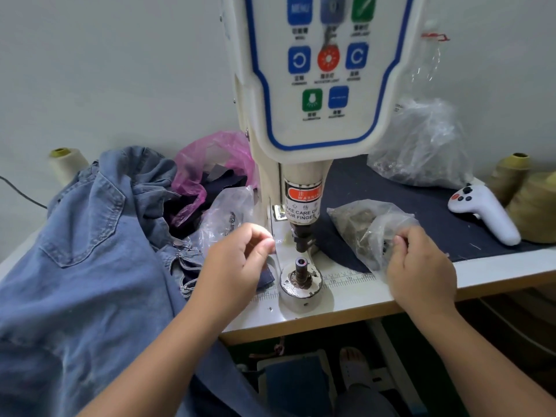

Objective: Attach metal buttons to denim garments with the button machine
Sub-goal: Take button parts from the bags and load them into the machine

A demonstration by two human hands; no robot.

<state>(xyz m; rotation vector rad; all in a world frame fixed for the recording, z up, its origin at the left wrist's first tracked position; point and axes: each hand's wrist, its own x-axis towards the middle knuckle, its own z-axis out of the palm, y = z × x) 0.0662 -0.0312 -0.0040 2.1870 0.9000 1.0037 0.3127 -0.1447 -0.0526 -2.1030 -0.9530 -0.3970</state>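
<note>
A denim garment lies heaped left of the left hand, whose fingers curl with thumb meeting forefinger; what they pinch, if anything, is too small to tell. The button machine stands between the hands. The right hand pinches a clear bag, its contents blurred.
</note>
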